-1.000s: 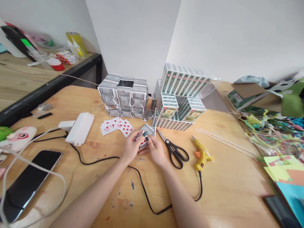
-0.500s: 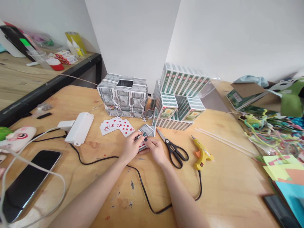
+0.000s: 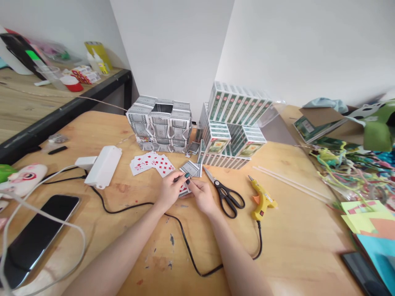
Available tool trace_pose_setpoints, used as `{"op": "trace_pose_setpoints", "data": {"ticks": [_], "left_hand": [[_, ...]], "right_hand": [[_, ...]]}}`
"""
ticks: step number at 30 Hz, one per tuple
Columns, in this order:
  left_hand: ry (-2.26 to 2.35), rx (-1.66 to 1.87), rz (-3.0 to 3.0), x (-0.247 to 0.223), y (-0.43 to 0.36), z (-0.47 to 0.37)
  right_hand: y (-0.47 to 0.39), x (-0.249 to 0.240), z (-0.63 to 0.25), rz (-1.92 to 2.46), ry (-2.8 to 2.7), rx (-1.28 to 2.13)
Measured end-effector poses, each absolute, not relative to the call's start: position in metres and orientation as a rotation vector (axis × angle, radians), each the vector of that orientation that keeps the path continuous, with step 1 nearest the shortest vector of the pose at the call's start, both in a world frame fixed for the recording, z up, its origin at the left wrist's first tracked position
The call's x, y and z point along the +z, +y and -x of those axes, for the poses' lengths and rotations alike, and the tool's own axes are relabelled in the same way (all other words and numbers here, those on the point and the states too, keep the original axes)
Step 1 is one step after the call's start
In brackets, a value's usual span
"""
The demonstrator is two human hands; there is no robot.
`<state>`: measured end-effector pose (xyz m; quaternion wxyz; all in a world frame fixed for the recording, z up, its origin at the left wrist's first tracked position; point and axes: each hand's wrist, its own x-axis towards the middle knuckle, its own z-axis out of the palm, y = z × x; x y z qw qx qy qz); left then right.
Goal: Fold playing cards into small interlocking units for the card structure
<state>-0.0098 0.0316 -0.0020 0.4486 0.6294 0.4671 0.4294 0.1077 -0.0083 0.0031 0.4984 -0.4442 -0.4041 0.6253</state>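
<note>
A playing card [image 3: 184, 190] with red pips is pinched between my left hand [image 3: 169, 190] and my right hand [image 3: 202, 195]. Both hands are closed, their fingertips meeting at the card's upper edge and hiding part of it. Just beyond them lie face-down playing cards [image 3: 191, 167] with grey patterned backs. To the left, face-up diamond cards [image 3: 152, 163] are fanned out on the table. Black-handled scissors [image 3: 227, 197] rest close to my right hand, and a yellow glue gun [image 3: 261, 199] lies farther right.
Behind the cards stands a block built of folded cards [image 3: 162, 125], beside stacked card boxes [image 3: 233, 127]. A black cord [image 3: 185, 238] runs under my forearms. A white power adapter [image 3: 105, 166] and a phone [image 3: 40, 238] lie left; clear glue sticks [image 3: 290, 183] lie right.
My fingers have shifted slightly around the card, and more of its red-pipped face shows below them. The things on the table have stayed where they were.
</note>
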Motion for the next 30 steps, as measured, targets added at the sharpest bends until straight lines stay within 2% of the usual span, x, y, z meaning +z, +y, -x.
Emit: {"op": "trace_pose_setpoints", "data": {"ticks": [8, 13, 16, 24, 30], "left_hand": [[1.144, 1.048, -1.329, -0.001, 0.036, 0.010], [1.147, 1.137, -1.448, 0.002, 0.034, 0.008], [1.088, 1.242, -1.606, 0.003, 0.032, 0.009], [1.015, 1.303, -1.755, 0.000, 0.030, 0.010], [1.049, 1.159, -1.537, 0.002, 0.029, 0.009]], "right_hand": [[-0.008, -0.002, -0.109, 1.204, -1.291, 1.181], [-0.009, 0.001, -0.107, 1.090, -1.071, 1.390], [-0.008, 0.004, -0.109, 1.057, -0.962, 1.395], [-0.002, -0.005, -0.120, 1.187, -0.932, 0.918], [0.000, -0.014, -0.124, 1.290, -0.927, 0.840]]}}
